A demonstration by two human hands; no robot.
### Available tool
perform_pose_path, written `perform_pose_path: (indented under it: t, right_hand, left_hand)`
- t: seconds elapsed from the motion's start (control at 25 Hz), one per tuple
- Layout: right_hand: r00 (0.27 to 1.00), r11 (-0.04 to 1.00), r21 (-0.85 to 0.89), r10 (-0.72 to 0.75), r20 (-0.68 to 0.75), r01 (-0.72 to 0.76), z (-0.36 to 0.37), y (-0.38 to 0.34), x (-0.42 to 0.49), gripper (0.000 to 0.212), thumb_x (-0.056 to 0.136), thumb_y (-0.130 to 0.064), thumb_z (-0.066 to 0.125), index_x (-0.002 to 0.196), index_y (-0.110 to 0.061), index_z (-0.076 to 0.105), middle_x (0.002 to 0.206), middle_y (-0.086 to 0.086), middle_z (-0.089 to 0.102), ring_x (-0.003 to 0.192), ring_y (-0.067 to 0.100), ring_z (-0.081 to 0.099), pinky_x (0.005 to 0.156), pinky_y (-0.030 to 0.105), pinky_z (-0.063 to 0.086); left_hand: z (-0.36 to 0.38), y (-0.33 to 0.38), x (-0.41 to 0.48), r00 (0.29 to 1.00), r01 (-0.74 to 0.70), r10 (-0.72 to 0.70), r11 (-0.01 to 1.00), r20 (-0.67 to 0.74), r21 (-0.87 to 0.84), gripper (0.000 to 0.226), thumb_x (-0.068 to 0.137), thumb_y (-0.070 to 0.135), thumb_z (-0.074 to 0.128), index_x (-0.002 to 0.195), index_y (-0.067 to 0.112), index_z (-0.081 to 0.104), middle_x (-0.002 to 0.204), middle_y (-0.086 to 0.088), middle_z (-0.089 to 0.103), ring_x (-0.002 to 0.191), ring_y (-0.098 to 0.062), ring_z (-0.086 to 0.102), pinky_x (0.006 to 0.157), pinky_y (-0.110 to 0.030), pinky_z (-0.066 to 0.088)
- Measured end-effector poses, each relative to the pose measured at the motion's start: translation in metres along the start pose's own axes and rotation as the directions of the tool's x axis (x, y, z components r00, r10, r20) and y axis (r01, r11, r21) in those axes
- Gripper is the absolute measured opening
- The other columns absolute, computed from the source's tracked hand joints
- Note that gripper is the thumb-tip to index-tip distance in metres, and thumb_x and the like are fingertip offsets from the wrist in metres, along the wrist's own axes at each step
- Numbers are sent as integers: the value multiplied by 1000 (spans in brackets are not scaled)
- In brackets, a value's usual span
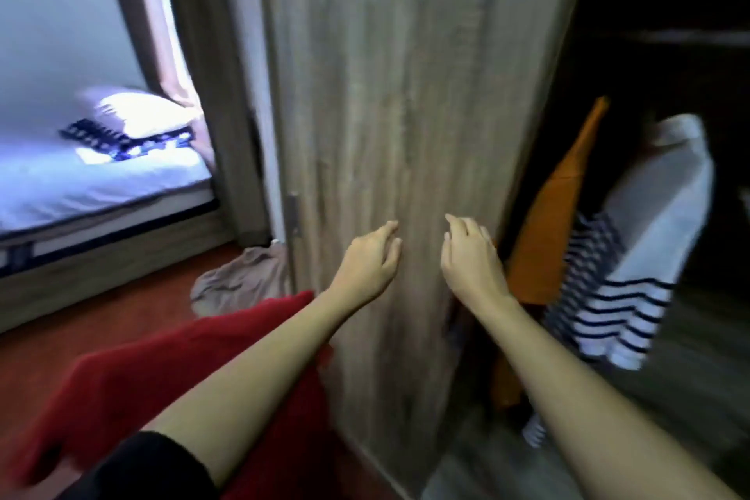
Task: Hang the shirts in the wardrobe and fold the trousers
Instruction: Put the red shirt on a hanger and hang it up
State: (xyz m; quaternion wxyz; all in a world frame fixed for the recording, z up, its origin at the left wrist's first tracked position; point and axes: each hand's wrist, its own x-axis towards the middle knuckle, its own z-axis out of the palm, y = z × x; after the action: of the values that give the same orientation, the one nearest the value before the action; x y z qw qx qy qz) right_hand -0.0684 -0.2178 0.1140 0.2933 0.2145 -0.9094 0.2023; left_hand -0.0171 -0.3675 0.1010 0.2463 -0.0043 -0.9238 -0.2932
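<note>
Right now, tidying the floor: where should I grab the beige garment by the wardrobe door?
Likely the raised folds of the beige garment, from above with the left hand: it lies in a crumpled heap left of the wardrobe door, showing no clear edge.

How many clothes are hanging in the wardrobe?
3: an orange one on the left, a striped one in the middle, a white one on the right. More may hide in the dark or behind the door.
</note>
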Motion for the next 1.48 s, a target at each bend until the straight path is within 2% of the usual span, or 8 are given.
perform_pose_path:
  t: [0.28, 0.48, 0.72, 1.0, 1.16, 1.28, 1.4, 1.48]
  right_hand:
    - [903, 962, 213, -238, 357, 170, 144, -164, -53, 51, 87, -28, 29, 112, 3, 62, 108, 23, 63, 100, 39, 59, 94, 43, 43]
    - [787, 949, 237, -306, 536, 208, 216, -220, -44, 39, 97, -26, 37, 119, -1, 57, 123, 20, 55, 114, 37, 50, 100, 39, 34]
    - [665, 999, -48, 33, 746, 4, 267, -234, -17, 41, 97, -31, 43, 122, 1, 51, 128, 24, 55, 121, 36, 50, 98, 37, 40]
    - [952, 863, 482, -5, 307, -151, 235, -240, -21, 26, 93, -2, 42, 114, -4, 58, 113, 16, 55, 101, 29, 56, 86, 31, 40]
    - [947, 678, 718, -100, 304, -159, 191, -227, -55, 31, 90, -17, 40, 116, -6, 51, 104, 4, 47, 95, 10, 48, 90, 25, 38]
    - [745, 818, 395, 59, 664, -417, 186, -212, -50, 48, 90, -47, 51, 118, -9, 52, 113, 12, 57, 108, 28, 55, 91, 31, 39]
    - [443, 955, 78, 60, 894, -287, 191, -207, -35, 48, 79, -64, 55, 68, -18, 50, 77, 5, 53, 76, 22, 56, 66, 27, 39]
    - [418, 974, 45, 53, 907, -222, 199, -211, -32, 44, 79, -53, 63, 58, -20, 45, 64, 2, 48, 65, 19, 50, 58, 27, 36]
  left_hand:
    - [-101, -201, -118, 929, 359, -371, 898, -1, 253, 34, 94, 23, 44, 115, 3, 61, 114, -20, 65, 106, -36, 60, 87, -39, 43]
    - [-119, -278, -176, 887, 400, -458, 828, 62, 394, 52, 97, 36, 30, 134, 4, 47, 141, -16, 46, 131, -30, 44, 105, -34, 35]
    - [-107, -310, -188, 940, 235, -332, 793, 75, 561, 48, 86, 33, 35, 108, 8, 70, 109, -8, 71, 102, -23, 67, 77, -31, 56]
    - [-105, -307, -189, 958, 275, -273, 806, -83, 524, 44, 87, 34, 39, 104, 11, 72, 105, -5, 72, 99, -22, 68, 79, -28, 55]
    - [-105, -309, -186, 894, 426, -376, 881, -243, 205, 47, 93, 41, 33, 98, 9, 68, 96, -7, 70, 89, -25, 61, 83, -38, 47]
    - [-111, -307, -171, 840, 529, -485, 831, -242, 173, 39, 93, 42, 47, 100, 8, 66, 99, -9, 67, 93, -27, 57, 85, -38, 44]
    - [-110, -304, -157, 788, 608, -602, 726, -131, 320, 46, 89, 49, 52, 108, 10, 66, 113, -10, 63, 107, -32, 51, 91, -39, 41]
    - [-111, -302, -148, 695, 707, -712, 654, -97, 267, 42, 87, 49, 55, 108, 15, 68, 117, -7, 64, 112, -33, 49, 93, -38, 40]
